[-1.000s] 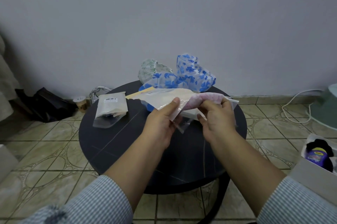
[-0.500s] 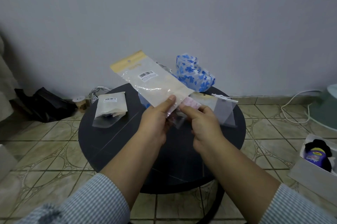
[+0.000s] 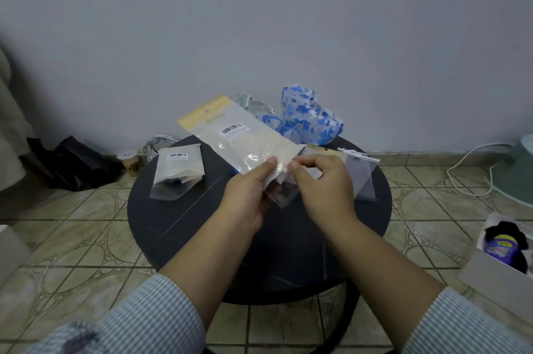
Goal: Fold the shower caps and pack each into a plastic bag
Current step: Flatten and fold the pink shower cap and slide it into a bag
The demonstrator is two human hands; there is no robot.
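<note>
Now I hold the plastic bag (image 3: 245, 137) above the round table (image 3: 178, 224) — left hand (image 3: 248, 198) pinches its open end, right hand (image 3: 323, 183) pinches the folded cap there. I should keep the mouth wide and push slowly. Its long axis runs up-left, yellow header farthest from me.

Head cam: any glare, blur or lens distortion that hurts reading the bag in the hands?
Head view: small bright glints on the plastic bag near the left hand; its barcode is visible, the print too small to read. Head view: wide-angle bending curves the floor tiles toward the edges. Head view: dim, even light, soft shadows; the sleeves at the bottom look soft. The right hand is sharp.
</note>
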